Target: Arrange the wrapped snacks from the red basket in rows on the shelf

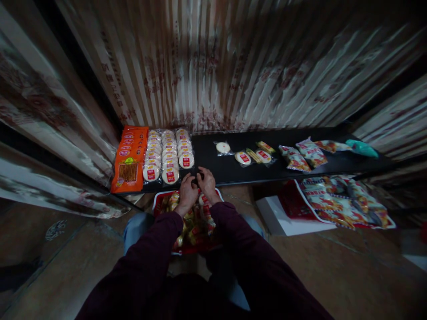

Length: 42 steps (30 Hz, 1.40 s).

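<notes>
My left hand (188,192) and my right hand (206,182) are close together at the front edge of the black shelf (230,171). Their fingers are curled in toward each other; whatever is between them, if anything, is too dark to make out. Just left of them, round white rice crackers (170,175) in clear wrappers with red labels lie in three overlapping rows. Below my hands, between my knees, a red basket with a white rim (156,201) holds wrapped snacks (191,229), partly hidden by my forearms.
Orange snack bags (128,166) overlap at the shelf's left end. Farther right lie a loose rice cracker (223,147), several small wrapped snacks (252,155), patterned bags (312,152) and a teal packet (362,148). A second basket (302,200) of bags stands beside a white box (295,226). Pleated curtain hangs behind.
</notes>
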Each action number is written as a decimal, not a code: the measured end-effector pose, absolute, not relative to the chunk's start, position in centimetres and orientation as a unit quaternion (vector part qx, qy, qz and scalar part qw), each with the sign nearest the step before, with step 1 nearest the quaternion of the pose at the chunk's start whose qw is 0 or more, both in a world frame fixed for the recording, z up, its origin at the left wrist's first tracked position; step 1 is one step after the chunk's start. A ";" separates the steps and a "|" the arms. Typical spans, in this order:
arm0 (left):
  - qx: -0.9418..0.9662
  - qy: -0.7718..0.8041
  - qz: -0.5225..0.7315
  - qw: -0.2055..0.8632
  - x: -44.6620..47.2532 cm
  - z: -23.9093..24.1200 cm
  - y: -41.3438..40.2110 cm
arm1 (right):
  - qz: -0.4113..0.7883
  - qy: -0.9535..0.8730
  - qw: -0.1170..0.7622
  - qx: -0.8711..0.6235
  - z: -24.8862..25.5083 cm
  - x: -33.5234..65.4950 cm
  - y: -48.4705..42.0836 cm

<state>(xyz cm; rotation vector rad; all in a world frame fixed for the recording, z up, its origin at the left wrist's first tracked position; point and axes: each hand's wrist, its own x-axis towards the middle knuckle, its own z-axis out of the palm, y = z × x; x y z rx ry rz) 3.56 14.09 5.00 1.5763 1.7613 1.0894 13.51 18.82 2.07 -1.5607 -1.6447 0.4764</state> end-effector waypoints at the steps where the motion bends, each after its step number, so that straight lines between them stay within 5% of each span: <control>1: 0.593 0.649 0.395 0.266 3.7 4.7 13.4 | 0.187 -0.656 0.402 -0.611 2.1 13.7 18.1; 10: 0.684 0.597 0.328 0.260 4.9 2.4 7.8 | 0.179 -0.676 0.397 -0.594 0.8 15.5 11.0; 20: 0.537 0.626 0.285 0.488 7.2 -2.4 3.1 | 0.212 -0.560 0.177 -0.781 -2.2 17.1 5.0; 35: 0.219 0.589 0.476 0.615 5.8 -2.9 2.1 | 0.252 -0.578 0.351 -0.692 -3.2 15.9 2.5; 42: 0.140 0.558 0.503 0.645 5.2 -2.5 1.5 | 0.440 -0.509 0.420 -0.609 -2.8 15.3 1.7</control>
